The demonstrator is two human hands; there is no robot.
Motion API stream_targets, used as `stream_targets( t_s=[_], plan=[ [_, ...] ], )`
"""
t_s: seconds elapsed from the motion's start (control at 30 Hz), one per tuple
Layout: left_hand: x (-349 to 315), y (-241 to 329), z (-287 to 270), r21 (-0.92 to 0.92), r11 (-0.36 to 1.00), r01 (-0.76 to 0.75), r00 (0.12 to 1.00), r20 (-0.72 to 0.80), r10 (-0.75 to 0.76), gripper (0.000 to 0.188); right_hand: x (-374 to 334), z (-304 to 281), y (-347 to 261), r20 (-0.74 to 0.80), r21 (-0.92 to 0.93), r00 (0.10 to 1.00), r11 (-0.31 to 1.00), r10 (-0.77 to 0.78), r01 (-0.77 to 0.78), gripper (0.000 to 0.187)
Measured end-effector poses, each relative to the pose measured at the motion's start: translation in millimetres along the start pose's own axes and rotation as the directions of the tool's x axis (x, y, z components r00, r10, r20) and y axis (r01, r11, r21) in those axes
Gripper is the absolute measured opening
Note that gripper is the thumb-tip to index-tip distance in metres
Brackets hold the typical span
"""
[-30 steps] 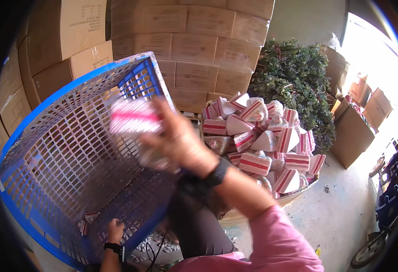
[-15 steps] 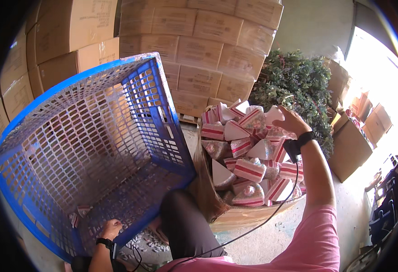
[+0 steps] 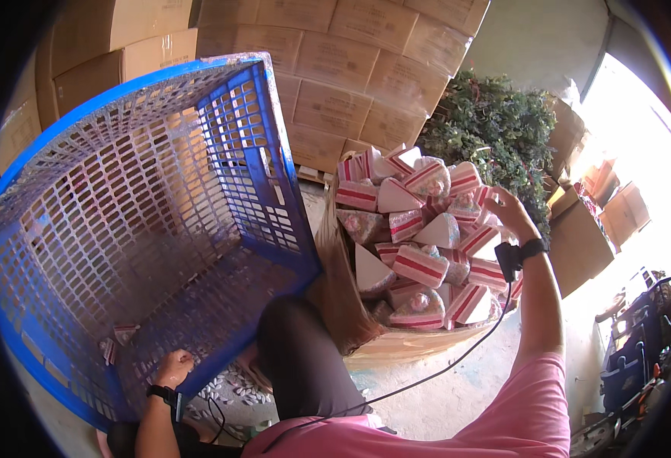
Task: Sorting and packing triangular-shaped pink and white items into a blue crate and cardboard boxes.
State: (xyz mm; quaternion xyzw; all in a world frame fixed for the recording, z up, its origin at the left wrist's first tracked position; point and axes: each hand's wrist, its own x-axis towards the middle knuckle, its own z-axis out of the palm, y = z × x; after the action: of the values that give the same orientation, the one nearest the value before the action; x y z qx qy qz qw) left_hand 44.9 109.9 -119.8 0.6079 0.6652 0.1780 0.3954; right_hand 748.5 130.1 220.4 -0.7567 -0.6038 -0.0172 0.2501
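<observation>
Fake cake slices [image 3: 421, 264], pink-and-white striped with glittery tops, are heaped in an open cardboard box [image 3: 396, 345] lined with brown plastic. At the heap's right side is my right hand [image 3: 512, 212], its fingers bent but apart, beside a striped slice [image 3: 469, 204]; whether they touch it I cannot tell. My left hand [image 3: 173, 369] is curled closed near the lower edge of a big blue plastic basket [image 3: 278, 164]. What those fingers hold, if anything, is hidden. Two small striped pieces [image 3: 125, 333] lie low inside the tilted basket.
Stacked cartons [image 3: 331, 103] rise behind the basket and box. Green artificial foliage [image 3: 496, 137] stands beyond the heap, with open cartons [image 3: 580, 237] to its right. Dark crates [image 3: 635, 351] are at far right. A black cable [image 3: 427, 382] runs from my right wrist.
My right hand has moved right and slightly down, away from a slice that now rests atop the heap with its striped side showing. The left hand stays curled. The whole view has shifted slightly.
</observation>
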Motion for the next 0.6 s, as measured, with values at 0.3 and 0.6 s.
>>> stream_targets(
  t_s=[0.3, 0.6],
  plan=[
    [-9, 16, -12, -0.128, 0.992, 0.013, 1.000, 0.018, -0.010, 0.019, -18, -19, -24, -0.320, 0.327, 0.930, 0.942, 0.181, -0.071, 0.045],
    [14, 61, -2, -0.308, 0.906, -0.289, 0.955, -0.034, 0.293, 0.021, 17, 5, -265, 0.045, 0.240, 0.867, 0.848, -0.496, 0.473, 0.022]
  ],
)
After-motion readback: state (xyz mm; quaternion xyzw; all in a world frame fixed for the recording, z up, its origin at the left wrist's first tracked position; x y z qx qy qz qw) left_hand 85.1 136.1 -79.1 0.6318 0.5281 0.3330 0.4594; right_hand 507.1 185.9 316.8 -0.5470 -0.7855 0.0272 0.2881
